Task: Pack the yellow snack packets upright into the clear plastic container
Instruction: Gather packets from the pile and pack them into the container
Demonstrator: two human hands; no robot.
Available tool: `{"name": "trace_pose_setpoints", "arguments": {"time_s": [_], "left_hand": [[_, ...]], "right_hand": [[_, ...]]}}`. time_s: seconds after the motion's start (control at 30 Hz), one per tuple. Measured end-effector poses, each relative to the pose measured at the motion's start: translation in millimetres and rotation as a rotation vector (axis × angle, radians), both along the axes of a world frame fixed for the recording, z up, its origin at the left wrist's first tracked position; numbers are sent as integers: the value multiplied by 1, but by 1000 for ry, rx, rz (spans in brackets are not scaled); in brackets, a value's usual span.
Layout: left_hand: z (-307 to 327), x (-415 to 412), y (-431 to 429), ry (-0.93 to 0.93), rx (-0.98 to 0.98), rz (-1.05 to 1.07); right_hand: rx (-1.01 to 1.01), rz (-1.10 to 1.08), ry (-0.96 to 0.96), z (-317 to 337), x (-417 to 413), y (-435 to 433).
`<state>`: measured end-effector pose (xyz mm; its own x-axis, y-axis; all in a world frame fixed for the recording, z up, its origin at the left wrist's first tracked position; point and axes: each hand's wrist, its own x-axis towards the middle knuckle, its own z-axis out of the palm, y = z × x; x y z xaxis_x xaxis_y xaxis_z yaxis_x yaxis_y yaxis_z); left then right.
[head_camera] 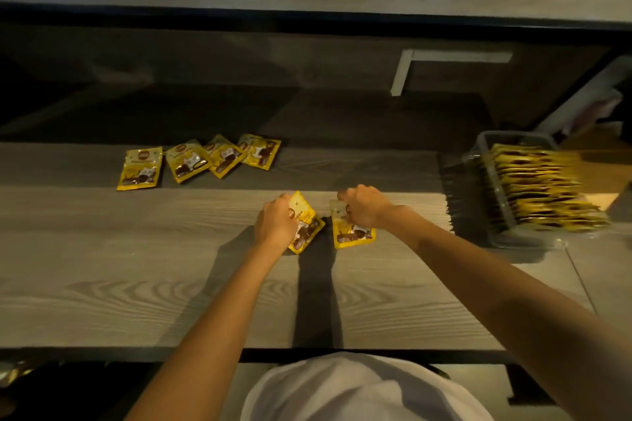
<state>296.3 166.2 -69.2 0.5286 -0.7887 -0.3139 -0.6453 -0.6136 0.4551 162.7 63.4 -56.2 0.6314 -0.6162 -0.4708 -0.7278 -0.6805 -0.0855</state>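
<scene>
My left hand [276,219] grips a yellow snack packet [306,225] lying tilted on the grey wooden table [136,284]. My right hand [364,205] pinches the top of a second yellow packet [352,232] just to its right. Several more yellow packets [198,161] lie flat in a loose row at the far left. The clear plastic container [492,188] stands at the right edge of the table, holding a dense row of upright yellow packets [543,188].
A raised darker ledge runs along the back of the table. A white L-shaped strip [407,68] lies on the dark surface behind. The table's front edge is close to my body, and my white shirt [359,390] shows below.
</scene>
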Motion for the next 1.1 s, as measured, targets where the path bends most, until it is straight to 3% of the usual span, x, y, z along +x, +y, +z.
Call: {"name": "trace_pose_setpoints", "arguments": {"time_s": [0.3, 0.57, 0.87, 1.1], "left_hand": [[65, -105, -77, -32, -235, -50], [102, -203, -139, -98, -512, -158], [104, -281, -203, -88, -584, -238], [90, -306, -241, -30, -498, -358]], "right_hand": [[-270, -208, -353, 58, -108, -60], [-369, -363, -711, 80, -210, -113], [-395, -411, -822, 89, -290, -159], [-295, -523, -753, 69, -316, -190]]}}
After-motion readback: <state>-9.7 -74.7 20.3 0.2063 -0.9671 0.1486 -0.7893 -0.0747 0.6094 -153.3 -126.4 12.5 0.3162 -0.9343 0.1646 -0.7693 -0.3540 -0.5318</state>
